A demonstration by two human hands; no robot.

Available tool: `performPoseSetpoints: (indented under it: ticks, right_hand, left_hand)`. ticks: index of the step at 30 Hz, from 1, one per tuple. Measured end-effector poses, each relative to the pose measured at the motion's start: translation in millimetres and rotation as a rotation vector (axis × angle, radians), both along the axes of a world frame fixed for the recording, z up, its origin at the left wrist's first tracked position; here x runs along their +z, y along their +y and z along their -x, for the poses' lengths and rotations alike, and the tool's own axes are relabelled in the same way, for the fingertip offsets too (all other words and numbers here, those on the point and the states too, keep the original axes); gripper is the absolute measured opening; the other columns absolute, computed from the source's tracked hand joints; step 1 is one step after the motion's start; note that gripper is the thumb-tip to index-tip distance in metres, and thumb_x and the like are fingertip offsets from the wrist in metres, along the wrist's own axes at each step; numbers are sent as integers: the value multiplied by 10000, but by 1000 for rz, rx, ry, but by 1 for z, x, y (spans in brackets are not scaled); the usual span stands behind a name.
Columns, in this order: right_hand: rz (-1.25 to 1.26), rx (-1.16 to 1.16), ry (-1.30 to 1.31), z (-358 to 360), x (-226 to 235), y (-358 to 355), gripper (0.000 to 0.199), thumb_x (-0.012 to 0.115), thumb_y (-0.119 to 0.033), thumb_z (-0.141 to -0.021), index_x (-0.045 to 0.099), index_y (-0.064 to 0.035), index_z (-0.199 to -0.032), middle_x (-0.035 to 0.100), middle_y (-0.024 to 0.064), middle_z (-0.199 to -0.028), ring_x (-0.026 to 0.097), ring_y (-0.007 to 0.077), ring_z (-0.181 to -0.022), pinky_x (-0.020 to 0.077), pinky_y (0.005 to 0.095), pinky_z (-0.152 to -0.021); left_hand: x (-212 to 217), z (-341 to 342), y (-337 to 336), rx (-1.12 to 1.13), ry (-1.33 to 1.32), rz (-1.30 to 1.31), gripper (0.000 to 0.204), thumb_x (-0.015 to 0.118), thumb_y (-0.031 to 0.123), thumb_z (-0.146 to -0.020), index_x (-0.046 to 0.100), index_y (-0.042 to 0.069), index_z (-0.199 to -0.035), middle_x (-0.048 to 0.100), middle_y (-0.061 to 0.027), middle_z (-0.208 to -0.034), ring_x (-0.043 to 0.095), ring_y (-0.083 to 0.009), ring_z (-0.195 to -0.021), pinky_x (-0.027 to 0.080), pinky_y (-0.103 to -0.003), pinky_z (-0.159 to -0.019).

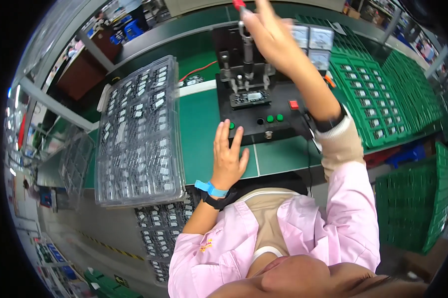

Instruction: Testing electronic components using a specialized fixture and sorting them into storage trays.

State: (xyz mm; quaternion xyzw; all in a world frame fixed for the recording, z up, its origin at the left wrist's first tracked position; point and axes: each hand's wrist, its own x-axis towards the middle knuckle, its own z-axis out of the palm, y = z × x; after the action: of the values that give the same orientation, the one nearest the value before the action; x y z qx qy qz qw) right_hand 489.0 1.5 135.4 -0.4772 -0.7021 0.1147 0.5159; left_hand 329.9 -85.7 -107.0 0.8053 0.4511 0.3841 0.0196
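The dark rectangular circuit board, its long axis nearly nine-to-three o'clock on the black boxy fixture, lies at one o'clock from the nearer, spread left hand and six o'clock from the right hand, whose grip on the red handle I cannot tell.

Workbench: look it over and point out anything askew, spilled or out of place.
Slightly odd: a small cluster of parts lies outside the clear tray stack, beside a loose red wire, left of the black press. Within the stack, some pieces sit at a slant. No damage is evident.
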Motion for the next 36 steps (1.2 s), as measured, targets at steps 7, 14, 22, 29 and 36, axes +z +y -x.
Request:
performPoseSetpoints:
  ticks: [7,14,22,29,36]
  right_hand:
    - [-658,658,-197,-29,-75,36,328,516,-172,-929,554,5,-1202,609,155,-1167,552,327,-1121,433,400,-905]
    - [-363,47,-205,-68,-197,-48,445,621,-114,-843,527,-21,-1269,543,172,-1274,511,359,-1188,368,456,-1021]
    - [-98,-185,-448,-72,-206,-59,532,692,-211,-798,533,-60,-1282,550,163,-1212,494,346,-1167,305,502,-1027]
    - [-157,-150,-510,-42,-218,-80,544,708,-270,-780,558,-77,-1267,565,129,-1114,518,284,-1124,346,465,-974]
    - [-132,-223,-503,-73,-214,-48,571,690,-256,-803,514,-67,-1313,565,144,-1127,532,310,-1079,373,473,-933]
  left_hand:
    - [8,-6,6,41,31,6,645,692,46,-741,470,55,-1346,294,-234,-1478,304,-434,-1353,310,-506,-1069]
    - [2,-1,5,15,6,-14,656,696,46,-748,453,58,-1357,284,-240,-1483,313,-451,-1341,300,-514,-1077]
    - [3,-4,4,30,24,-36,639,688,39,-756,461,63,-1353,293,-236,-1481,330,-451,-1329,307,-515,-1070]
    - [19,-7,4,111,166,-42,560,651,9,-762,517,55,-1304,359,-232,-1449,391,-422,-1292,336,-503,-1029]
    - [14,-4,10,112,154,-82,502,615,17,-766,555,45,-1264,437,-166,-1415,419,-360,-1285,336,-511,-1007]
